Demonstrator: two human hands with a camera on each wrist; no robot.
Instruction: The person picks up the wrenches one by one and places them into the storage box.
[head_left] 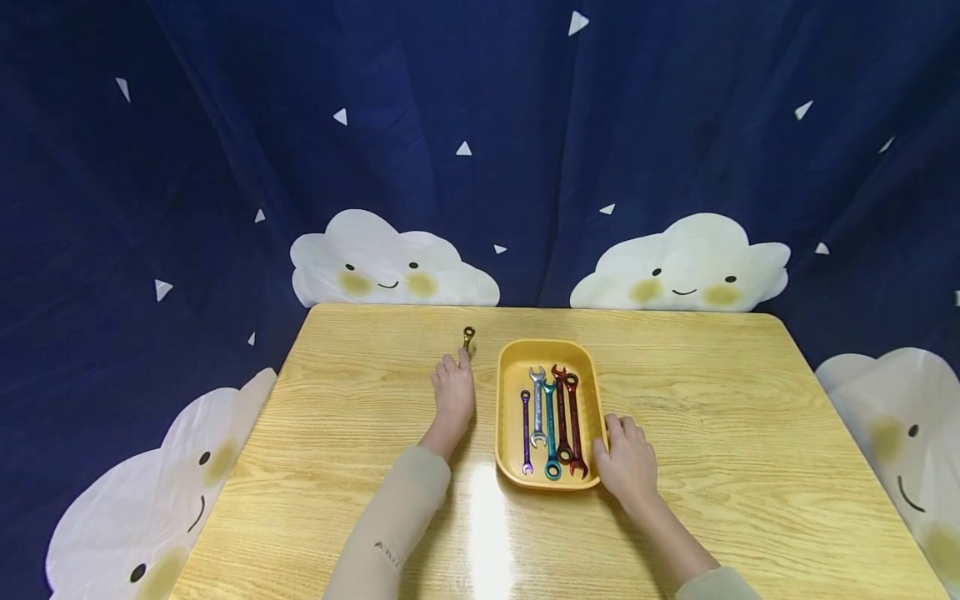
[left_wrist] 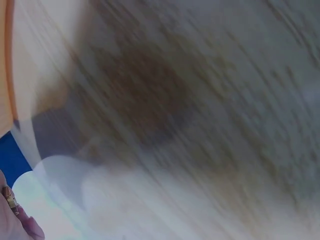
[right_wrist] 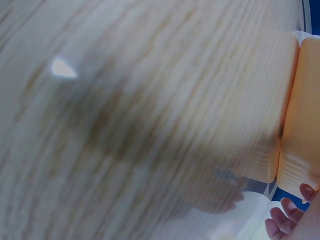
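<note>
My left hand (head_left: 454, 392) pinches a small brass-coloured wrench (head_left: 468, 333) left of the yellow tray (head_left: 504, 367). The wrench's ring end points away past the fingertips, and the hand hides its rest. In the left wrist view a bit of the gold wrench (left_wrist: 11, 199) shows between the fingers. At the tray's right side is my right hand (head_left: 628, 462), its thumb right at the rim and its fingers loosely bent outside. Inside the tray lie a purple wrench (head_left: 527, 433), a silver wrench (head_left: 538, 404), a teal wrench (head_left: 551, 425) and two dark red wrenches (head_left: 576, 425), side by side.
The wooden table (head_left: 720, 392) extends to both sides of the tray. Behind it hangs a dark blue curtain (head_left: 480, 75) with white triangles and smiling clouds (head_left: 686, 262). A bright light reflection lies on the table in front of the tray.
</note>
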